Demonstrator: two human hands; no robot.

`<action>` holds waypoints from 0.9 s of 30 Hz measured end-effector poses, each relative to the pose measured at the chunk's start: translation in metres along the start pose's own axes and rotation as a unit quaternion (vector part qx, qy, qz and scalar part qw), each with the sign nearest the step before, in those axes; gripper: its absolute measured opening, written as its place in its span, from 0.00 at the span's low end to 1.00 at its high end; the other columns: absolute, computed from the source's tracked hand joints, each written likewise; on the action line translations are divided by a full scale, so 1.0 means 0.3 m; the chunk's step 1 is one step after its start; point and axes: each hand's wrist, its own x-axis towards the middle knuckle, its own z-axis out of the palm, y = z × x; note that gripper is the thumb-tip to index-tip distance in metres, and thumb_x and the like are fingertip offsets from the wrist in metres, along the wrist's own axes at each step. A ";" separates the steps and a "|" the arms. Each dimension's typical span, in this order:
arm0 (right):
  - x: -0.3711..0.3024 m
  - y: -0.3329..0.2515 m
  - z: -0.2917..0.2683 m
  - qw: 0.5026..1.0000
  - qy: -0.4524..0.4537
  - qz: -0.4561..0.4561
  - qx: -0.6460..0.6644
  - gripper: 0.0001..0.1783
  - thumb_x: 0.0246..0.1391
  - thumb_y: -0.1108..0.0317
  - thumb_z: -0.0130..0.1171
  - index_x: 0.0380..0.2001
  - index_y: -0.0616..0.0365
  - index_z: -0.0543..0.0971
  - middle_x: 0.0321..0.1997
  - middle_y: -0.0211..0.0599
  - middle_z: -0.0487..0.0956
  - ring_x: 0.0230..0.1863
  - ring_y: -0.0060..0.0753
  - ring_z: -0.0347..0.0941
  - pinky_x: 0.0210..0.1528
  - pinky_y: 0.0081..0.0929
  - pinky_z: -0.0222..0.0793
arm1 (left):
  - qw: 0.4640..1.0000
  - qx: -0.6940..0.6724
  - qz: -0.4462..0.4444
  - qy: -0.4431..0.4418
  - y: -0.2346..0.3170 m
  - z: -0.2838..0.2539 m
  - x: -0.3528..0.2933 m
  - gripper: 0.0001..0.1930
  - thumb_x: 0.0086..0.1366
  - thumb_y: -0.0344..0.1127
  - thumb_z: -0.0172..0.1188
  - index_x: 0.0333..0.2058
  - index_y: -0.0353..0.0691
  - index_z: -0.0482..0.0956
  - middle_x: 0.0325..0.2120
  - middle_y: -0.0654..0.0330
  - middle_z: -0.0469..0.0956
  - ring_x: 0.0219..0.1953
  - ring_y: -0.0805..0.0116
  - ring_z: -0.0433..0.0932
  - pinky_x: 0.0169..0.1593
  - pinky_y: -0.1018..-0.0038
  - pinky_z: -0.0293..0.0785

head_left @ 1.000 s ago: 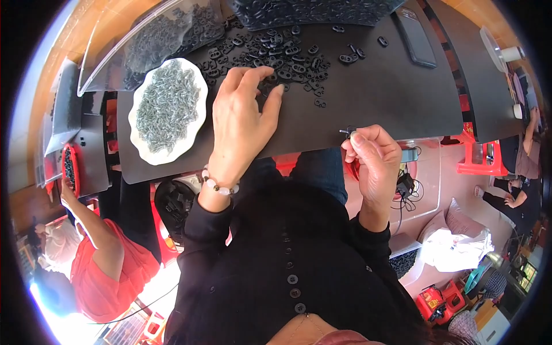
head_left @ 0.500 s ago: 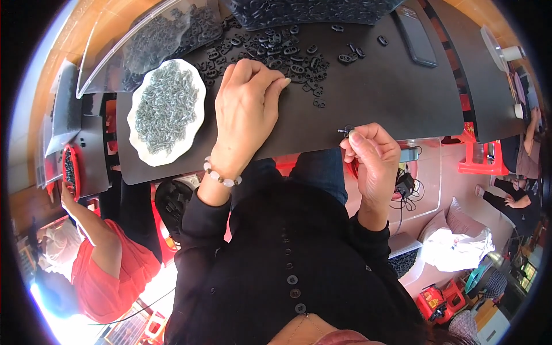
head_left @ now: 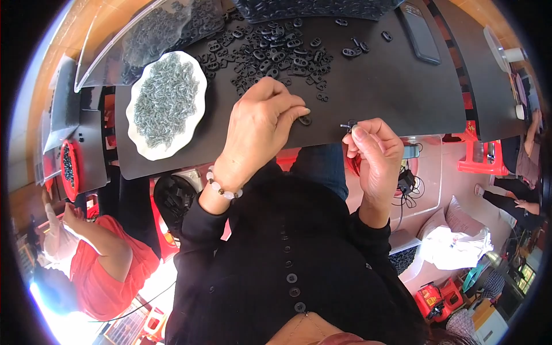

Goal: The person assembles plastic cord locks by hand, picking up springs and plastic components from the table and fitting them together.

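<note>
My left hand (head_left: 261, 118) is closed, thumb and forefinger pinching a small black oval cord-lock piece (head_left: 305, 120) above the near part of the dark table. Off to its right, my right hand (head_left: 376, 144) pinches a small black part with a thin metal spring (head_left: 345, 126) sticking out to the left. The fingers partly cover that black part. Beyond my left hand lies a loose pile of black two-hole cord-lock pieces (head_left: 282, 56). A white scalloped dish (head_left: 155, 152) full of small metal springs (head_left: 167, 103) stands left of my left hand.
Clear plastic bins (head_left: 98, 63) with black parts stand at the far left; another bin (head_left: 310, 10) is at the back. A dark phone-like slab (head_left: 420, 34) lies at the far right. A person in red (head_left: 112, 264) sits to the left, near a red tray (head_left: 70, 172).
My left hand has moved from the pile's edge toward me and slightly right, with a black oval piece now showing in its pinch. My right hand has barely moved.
</note>
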 end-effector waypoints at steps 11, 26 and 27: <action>-0.002 -0.008 0.002 1.000 -0.001 0.001 -0.007 0.05 0.56 0.71 0.61 0.30 0.62 0.78 0.26 0.35 0.80 0.24 0.18 0.69 0.30 0.16 0.63 | 0.995 0.079 -0.024 0.047 0.082 -0.017 -0.079 0.19 0.47 0.36 0.74 0.39 0.36 0.82 0.34 0.58 0.77 0.31 0.64 0.77 0.33 0.72 0.73; -0.015 0.014 0.000 0.999 -0.046 -0.001 0.017 0.05 0.56 0.70 0.62 0.31 0.61 0.78 0.28 0.33 0.80 0.31 0.18 0.76 0.31 0.15 0.66 | 0.985 -0.150 -0.079 0.035 0.063 0.020 -0.105 0.14 0.49 0.27 0.71 0.38 0.38 0.84 0.28 0.61 0.80 0.27 0.70 0.76 0.31 0.75 0.73; -0.019 0.013 0.003 0.999 -0.045 0.000 0.017 0.05 0.56 0.70 0.62 0.31 0.61 0.78 0.28 0.33 0.80 0.31 0.18 0.76 0.31 0.15 0.66 | 0.984 -0.164 -0.065 0.036 0.064 0.021 -0.109 0.14 0.50 0.25 0.71 0.38 0.38 0.84 0.28 0.61 0.80 0.26 0.72 0.76 0.30 0.77 0.72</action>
